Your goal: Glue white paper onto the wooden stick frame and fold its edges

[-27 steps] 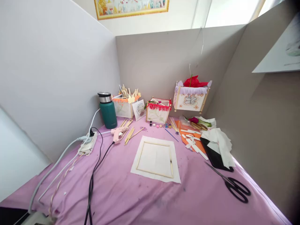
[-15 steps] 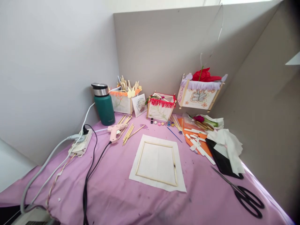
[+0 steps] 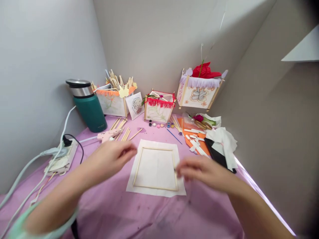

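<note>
Head view showed both our hands coming in over the purple cloth (image 3: pixel 119 212), one on each side of the stick square (image 3: pixel 156 188). A moment before, no hands were there at all. The square lay flat on the white sheet (image 3: pixel 157 169), and it looked the same shape as before, with all four sides in place. So the big change was our hands, and it meant the square was now close enough for us to reach from both sides.

Our left hand (image 3: pixel 112 156) was up at the left of the square, with its fingers bent in close to each other. We could not tell if they were pinching something small. Our right hand (image 3: pixel 199 169) was at the right side of the square, its fingers a bit bent and blurry. We could not tell if they touched the stick or held anything.

Past the square, to the left, were the pink glue gun (image 3: pixel 106 135) and some loose sticks (image 3: pixel 126 133). Right behind it stood a little box with red fringe (image 3: pixel 157 113), and a thin blue brush (image 3: pixel 174 136) lay behind its right corner.
</note>
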The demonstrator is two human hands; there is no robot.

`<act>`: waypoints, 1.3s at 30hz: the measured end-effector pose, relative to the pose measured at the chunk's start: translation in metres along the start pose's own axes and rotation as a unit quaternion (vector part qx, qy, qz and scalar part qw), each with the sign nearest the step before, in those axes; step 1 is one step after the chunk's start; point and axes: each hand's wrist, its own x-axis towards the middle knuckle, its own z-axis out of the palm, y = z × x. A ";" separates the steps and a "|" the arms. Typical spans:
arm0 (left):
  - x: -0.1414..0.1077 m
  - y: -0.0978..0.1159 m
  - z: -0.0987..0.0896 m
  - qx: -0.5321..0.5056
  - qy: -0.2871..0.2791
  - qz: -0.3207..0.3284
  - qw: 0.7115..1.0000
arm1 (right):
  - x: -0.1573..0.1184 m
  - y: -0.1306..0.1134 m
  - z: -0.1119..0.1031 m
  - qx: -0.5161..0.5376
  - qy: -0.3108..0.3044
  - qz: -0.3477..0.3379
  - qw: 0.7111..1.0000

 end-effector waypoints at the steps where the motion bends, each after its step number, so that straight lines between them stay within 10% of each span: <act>1: 0.029 0.004 0.001 -0.005 -0.005 -0.016 1.000 | 0.022 0.009 -0.011 -0.008 0.067 0.000 0.998; 6: 0.107 -0.010 0.050 -0.010 0.018 -0.069 0.997 | 0.096 0.081 -0.030 -0.099 0.349 -0.001 0.932; 12: 0.103 -0.052 0.090 -0.047 0.025 -0.092 0.994 | 0.089 0.117 -0.016 -0.141 0.328 -0.020 0.934; 19: 0.104 -0.044 0.095 0.019 0.048 -0.017 0.999 | 0.090 0.111 -0.017 -0.172 0.321 -0.039 0.931; 29: 0.097 -0.042 0.092 0.110 0.046 -0.004 0.993 | -0.016 0.057 0.006 -0.138 -0.014 -0.037 0.990; 39: 0.048 0.016 0.071 0.083 0.060 0.174 0.979 | -0.115 0.087 0.077 -0.287 0.204 0.093 0.931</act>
